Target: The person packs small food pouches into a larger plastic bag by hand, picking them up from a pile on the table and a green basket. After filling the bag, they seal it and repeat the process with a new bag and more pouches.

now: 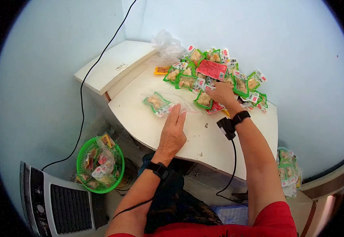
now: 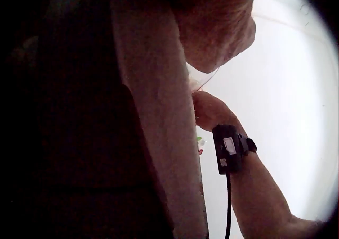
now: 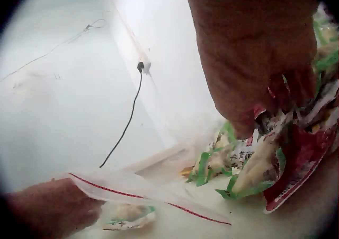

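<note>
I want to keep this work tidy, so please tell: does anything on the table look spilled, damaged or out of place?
Dark marks on the white table, near its front edge, look odd, perhaps dirt or wear. One yellow packet stands out at the left edge of the mostly green-edged pile. I see nothing plainly spilled.

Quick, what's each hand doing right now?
Left hand: closed on the clear bag, near its red strip.
Right hand: fingers down among the packets; whether it grips one cannot be told.
</note>
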`<state>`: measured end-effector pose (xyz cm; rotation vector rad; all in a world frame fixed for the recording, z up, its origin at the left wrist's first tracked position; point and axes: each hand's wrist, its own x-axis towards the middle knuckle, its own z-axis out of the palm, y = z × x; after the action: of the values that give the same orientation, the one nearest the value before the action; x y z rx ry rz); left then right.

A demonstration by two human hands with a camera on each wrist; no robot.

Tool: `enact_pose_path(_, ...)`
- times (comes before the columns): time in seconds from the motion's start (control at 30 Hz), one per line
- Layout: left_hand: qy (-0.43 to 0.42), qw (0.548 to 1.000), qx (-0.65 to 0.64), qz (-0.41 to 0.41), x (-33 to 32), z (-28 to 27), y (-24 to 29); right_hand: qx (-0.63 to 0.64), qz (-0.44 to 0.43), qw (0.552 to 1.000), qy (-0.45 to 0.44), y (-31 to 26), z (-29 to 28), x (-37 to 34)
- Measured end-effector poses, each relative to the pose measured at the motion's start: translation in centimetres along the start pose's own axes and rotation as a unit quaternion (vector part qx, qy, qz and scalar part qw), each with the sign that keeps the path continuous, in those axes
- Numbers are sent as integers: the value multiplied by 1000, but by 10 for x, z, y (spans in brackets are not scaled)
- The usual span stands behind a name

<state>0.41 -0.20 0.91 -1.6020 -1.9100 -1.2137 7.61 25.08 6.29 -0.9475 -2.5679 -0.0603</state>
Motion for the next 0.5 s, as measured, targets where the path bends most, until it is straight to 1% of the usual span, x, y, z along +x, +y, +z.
enact_pose_path(0.07,-3,1000,-2,-2,1,-1,2,-28,27,996,-82,-7,-3,6)
enact_pose_path(0.17,-4,1000,-6,-4,2,-2,3,-31,56,992,-105,-2,11,20)
enact_pose_path(0.27,0,1000,-4,-4,2,-1,3,-47,14,994,-100,-5,-3,20)
enact_pose_path(0.37,2,1000,0,1,2,0,2,-10,8,1000,-12,10,21,21)
enact_pose_path(0.47,4,1000,-2,4,1,1,-1,21,-61,997,-30,25,28,22)
enact_pose_path(0.5,5,1000,-3,5,1,1,0,39,-51,998,-28,26,32,22)
